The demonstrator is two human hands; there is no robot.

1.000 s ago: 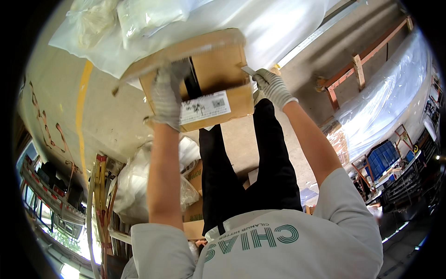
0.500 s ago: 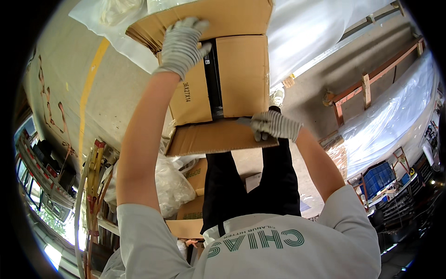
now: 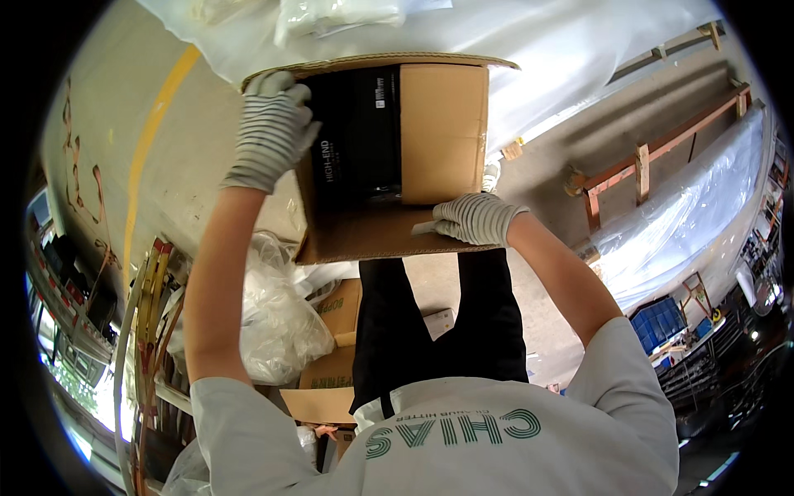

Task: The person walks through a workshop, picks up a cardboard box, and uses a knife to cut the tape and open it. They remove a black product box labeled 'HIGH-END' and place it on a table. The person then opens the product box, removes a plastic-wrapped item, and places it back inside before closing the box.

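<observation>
An uncovered cardboard box stands before me, its right flap still lying over the top. Inside, on the left, a black package with pale print shows. My left hand, in a striped work glove, rests at the box's far left corner, fingers bent and thumb apart, with nothing held. My right hand, gloved alike, is closed over the near flap at its right part. From its fingers sticks a small flat grey blade; its handle is hidden.
White plastic sheeting spreads beyond the box. Clear plastic bags and opened cartons lie near my legs at left. A reddish frame stands at right, and wooden poles lean at left.
My left hand has moved left and nearer from the far flap. The left flap has swung open, baring the black package. The far flap has tipped back; the right hand stays by the near flap.
</observation>
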